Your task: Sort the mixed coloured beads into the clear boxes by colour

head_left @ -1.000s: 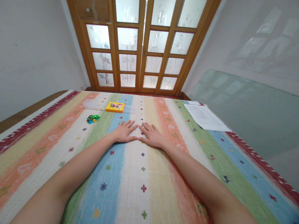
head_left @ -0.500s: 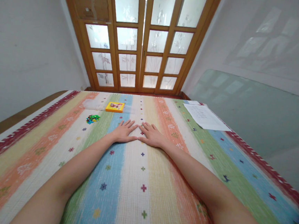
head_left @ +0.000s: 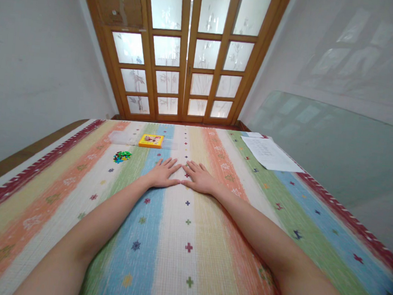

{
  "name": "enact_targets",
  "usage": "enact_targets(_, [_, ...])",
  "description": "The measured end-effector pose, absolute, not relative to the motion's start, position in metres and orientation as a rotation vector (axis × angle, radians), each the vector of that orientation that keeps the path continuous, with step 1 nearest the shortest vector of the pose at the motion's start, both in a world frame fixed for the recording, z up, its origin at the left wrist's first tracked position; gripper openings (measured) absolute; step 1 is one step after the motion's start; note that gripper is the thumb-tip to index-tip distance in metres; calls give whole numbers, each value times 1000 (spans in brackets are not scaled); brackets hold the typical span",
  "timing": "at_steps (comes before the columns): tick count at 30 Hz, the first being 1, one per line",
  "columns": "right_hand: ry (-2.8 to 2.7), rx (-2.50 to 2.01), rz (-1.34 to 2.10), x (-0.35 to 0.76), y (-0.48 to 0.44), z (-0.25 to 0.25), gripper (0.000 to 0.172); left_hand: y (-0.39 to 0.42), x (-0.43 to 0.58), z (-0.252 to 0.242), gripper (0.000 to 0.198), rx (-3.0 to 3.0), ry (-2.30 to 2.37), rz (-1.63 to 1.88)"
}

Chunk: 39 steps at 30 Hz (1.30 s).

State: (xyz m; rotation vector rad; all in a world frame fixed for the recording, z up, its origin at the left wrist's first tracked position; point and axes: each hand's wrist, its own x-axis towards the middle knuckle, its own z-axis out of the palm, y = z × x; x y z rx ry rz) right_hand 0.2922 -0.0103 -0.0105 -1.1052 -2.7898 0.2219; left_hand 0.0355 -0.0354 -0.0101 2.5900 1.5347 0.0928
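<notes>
Out on the striped table [head_left: 174, 246], the left hand [head_left: 161, 174] and right hand [head_left: 200, 178] lie flat, palms down, fingers kinda spread, thumb tips pretty much meeting. Yellow box [head_left: 151, 141] sits past the left hand, clear plastic [head_left: 123, 137] on either side, with a heap of coloured bits [head_left: 122, 156] nearer and further left.

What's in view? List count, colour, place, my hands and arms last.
Yellow box: one, yellow, far, left of centre
Clear plastic: count unclear, colourless, flanking that box
Small pieces: one heap, green, blue, yellow, left
Papers: apparently two, white, far right
Tablecloth: one, multicolour stripes, foreground
Table: one, white-edged, under the cloth
Doors: one set, brown, background
Cardboard: one, brown, upper left
Panel: one, pale green, right wall
Walls: two, whitish, both sides
Left hand: one, bare, on tablecloth
Right hand: one, bare, on tablecloth
Forearms: two, bare, lower half
</notes>
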Motion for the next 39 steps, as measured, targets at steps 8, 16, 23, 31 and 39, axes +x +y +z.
enact_targets(8, [-2790,-1103,220,292,-10,-11,90,-35,36,-10,90,2583,1540,92])
enact_targets(16, [-2793,-1099,204,292,-10,-10,90,-36,36,-9,90,2585,1534,98])
enact_targets(23, [-2785,-1100,195,292,-9,-12,89,-36,36,-7,89,2576,1536,87])
enact_targets(31, [-2788,-1099,212,292,-11,-10,89,-35,35,-10,90,2578,1537,96])
enact_targets(39, [-2787,-1099,213,292,-10,-11,90,-36,36,-10,90,2580,1536,91])
